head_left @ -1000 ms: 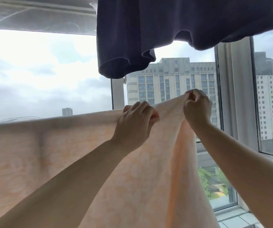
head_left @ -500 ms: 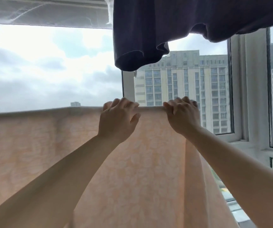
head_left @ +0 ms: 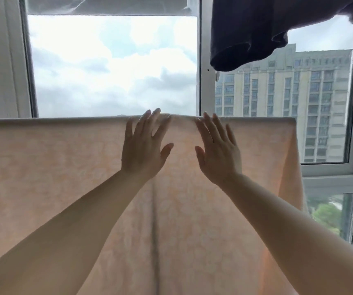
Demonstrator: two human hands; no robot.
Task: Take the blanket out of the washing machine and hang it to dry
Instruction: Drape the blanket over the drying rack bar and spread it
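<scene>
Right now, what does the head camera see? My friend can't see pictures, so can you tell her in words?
Two bare hands, the left hand and right hand, are open with fingers spread against a pale peach blanket draped over a line. Behind it is a window showing cloudy sky and a tall building; a dark garment hangs above right.

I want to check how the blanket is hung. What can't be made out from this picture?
Head view only:
- What carries the blanket: its top fold covers it.
- Blanket's lower and left ends: cut by the frame.
- What holds the dark garment: cut by the top edge.
- Whether left hand and right hand press the cloth: unclear.
</scene>
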